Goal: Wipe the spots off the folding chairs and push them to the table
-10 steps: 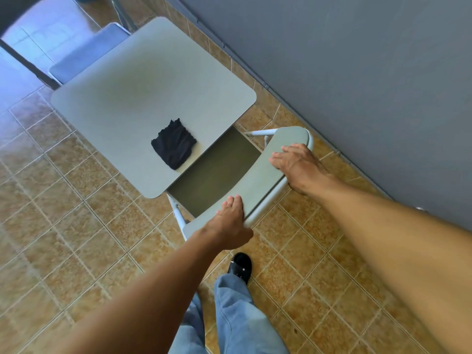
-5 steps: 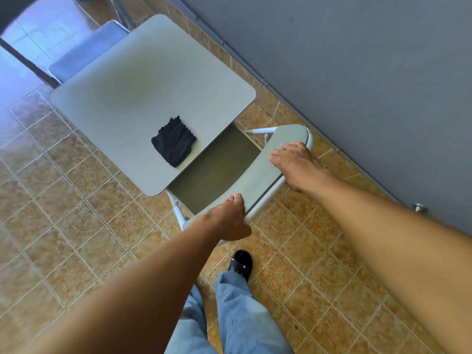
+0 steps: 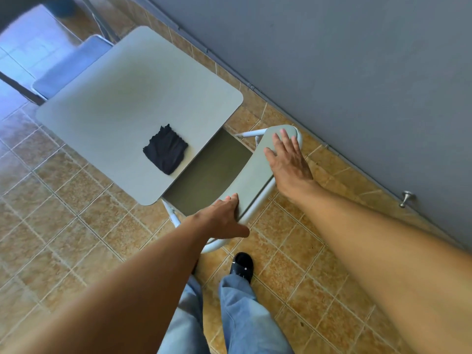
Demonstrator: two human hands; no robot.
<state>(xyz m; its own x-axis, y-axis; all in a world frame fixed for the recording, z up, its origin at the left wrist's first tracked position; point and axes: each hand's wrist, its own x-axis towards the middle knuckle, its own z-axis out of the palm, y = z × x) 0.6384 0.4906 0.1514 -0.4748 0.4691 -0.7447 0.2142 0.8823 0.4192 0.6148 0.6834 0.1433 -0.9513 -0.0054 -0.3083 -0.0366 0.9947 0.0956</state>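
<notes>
Currently, at far left a second chair [image 3: 69, 65], blue-tinted in the light, sits at the counter's far end, only its seat showing. Counter [image 3: 122, 103]: pale grey-green top, rounded corners, set at a slant on the tiled floor [image 3: 51, 213]. Black cloth [image 3: 166, 150] lies crumpled on the counter top near its near edge, touched by neither hand.

Folding chair [image 3: 255, 180]: grey seat partly tucked under the counter's near edge, backrest toward the camera, pale tubular frame visible at both ends.

Left hand [image 3: 222, 221]: curled over the near-left end of the backrest, fingers on top, thumb against the frame below; closed around it in a grip.

Below centre: pale blue trouser legs and one black shoe [image 3: 241, 267] on the tiles.

Right hand [image 3: 288, 162]: fingers spread and straight, palm down over the far-right end of the backrest. It grasps nothing; whether the palm presses the backrest or floats just above cannot be told.

Far right: grey wall [image 3: 357, 72] with a small metal knob [image 3: 406, 198] low on it.
</notes>
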